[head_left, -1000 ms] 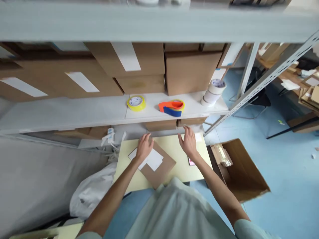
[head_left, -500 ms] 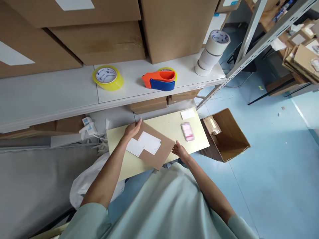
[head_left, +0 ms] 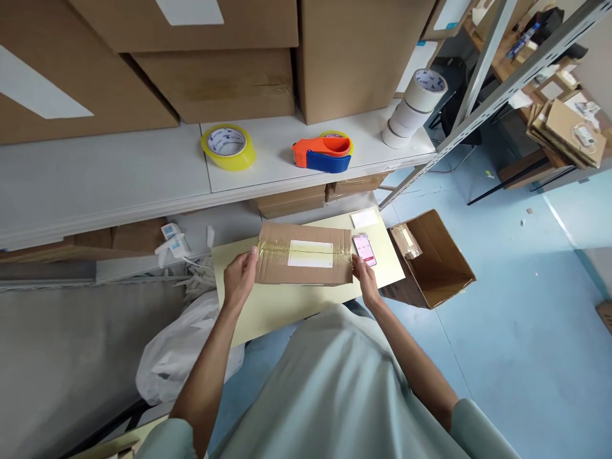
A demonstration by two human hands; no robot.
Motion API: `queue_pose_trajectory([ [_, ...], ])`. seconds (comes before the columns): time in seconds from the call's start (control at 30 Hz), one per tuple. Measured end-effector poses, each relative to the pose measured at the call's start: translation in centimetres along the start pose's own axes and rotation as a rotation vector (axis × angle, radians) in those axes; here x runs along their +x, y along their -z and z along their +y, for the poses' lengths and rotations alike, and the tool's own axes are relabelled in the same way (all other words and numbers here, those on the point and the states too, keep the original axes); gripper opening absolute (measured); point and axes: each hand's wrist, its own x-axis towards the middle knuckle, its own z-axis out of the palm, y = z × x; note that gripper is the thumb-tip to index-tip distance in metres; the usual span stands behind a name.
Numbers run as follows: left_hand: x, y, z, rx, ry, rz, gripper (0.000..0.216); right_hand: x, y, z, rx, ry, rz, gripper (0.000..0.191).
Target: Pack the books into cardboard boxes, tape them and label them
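A small brown cardboard box [head_left: 306, 262], taped along its top with a white label in the middle, is held over a pale yellow table [head_left: 287, 306]. My left hand [head_left: 240, 280] grips its left end with fingers curled round the edge. My right hand [head_left: 366, 280] presses against its right end. A pink phone [head_left: 364, 248] lies on the table just behind my right hand, and a white card [head_left: 364, 218] lies at the table's far corner.
On the white shelf [head_left: 143, 178] sit a yellow tape roll [head_left: 228, 146], an orange and blue tape dispenser [head_left: 322, 153] and stacked white tape rolls [head_left: 411, 105], with large cardboard boxes behind. An open carton [head_left: 433, 258] stands on the blue floor at right. A white plastic bag [head_left: 176, 350] lies left.
The box was lying tilted with two white labels up; both hands have turned it over and squared it, so its taped side with one label faces up. My right hand moved to its right end.
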Motion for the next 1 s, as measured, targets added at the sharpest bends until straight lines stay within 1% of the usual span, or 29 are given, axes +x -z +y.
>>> queue_pose_trajectory([
  [0.07, -1.1, -0.1, -0.6, -0.009, 0.034, 0.008, 0.049, 0.6, -0.3, -0.1, -0.076, 0.06, 0.003, 0.076],
  [0.13, -2.0, -0.5, -1.5, 0.021, 0.084, -0.02, 0.044, 1.4, -0.5, 0.1, -0.19, 0.111, 0.008, 0.076],
  [0.23, -3.7, -1.1, -3.0, 0.06, 0.145, -0.07, 0.044, 2.5, -0.5, 0.9, -0.391, 0.141, 0.065, 0.074],
  [0.33, -5.4, -1.8, -4.3, 0.031, 0.147, -0.091, 0.048, 3.3, -0.3, 1.9, -0.543, 0.15, 0.15, 0.07],
  [0.43, -6.6, -2.3, -5.2, -0.001, 0.107, -0.089, 0.05, 3.5, -0.6, 2.7, -0.67, 0.16, 0.198, 0.064],
  [0.53, -7.1, -2.8, -5.5, 0.029, 0.038, -0.069, 0.048, 3.2, -1.5, 3.5, -0.845, 0.186, 0.228, 0.056],
  [0.6, -7.4, -2.9, -5.6, 0.067, 0.002, -0.078, 0.046, 2.9, -2.2, 3.8, -0.969, 0.213, 0.223, 0.053],
  [0.67, -7.8, -3.0, -5.5, 0.126, -0.021, -0.101, 0.045, 2.7, -2.8, 4.1, -1.052, 0.225, 0.201, 0.055],
  [0.73, -8.6, -3.3, -5.3, 0.204, -0.032, -0.12, 0.048, 2.5, -2.9, 4.2, -1.089, 0.217, 0.179, 0.059],
  [0.8, -9.7, -3.9, -5.0, 0.258, -0.066, -0.132, 0.059, 2.5, -2.8, 4.2, -1.1, 0.206, 0.166, 0.062],
  [0.9, -11.7, -5.0, -4.6, 0.284, -0.161, -0.145, 0.075, 2.2, -2.5, 4.5, -1.095, 0.213, 0.157, 0.066],
  [1.0, -13.1, -5.7, -4.5, 0.327, -0.202, -0.17, 0.082, 1.7, -2.4, 4.7, -1.09, 0.229, 0.17, 0.07],
])
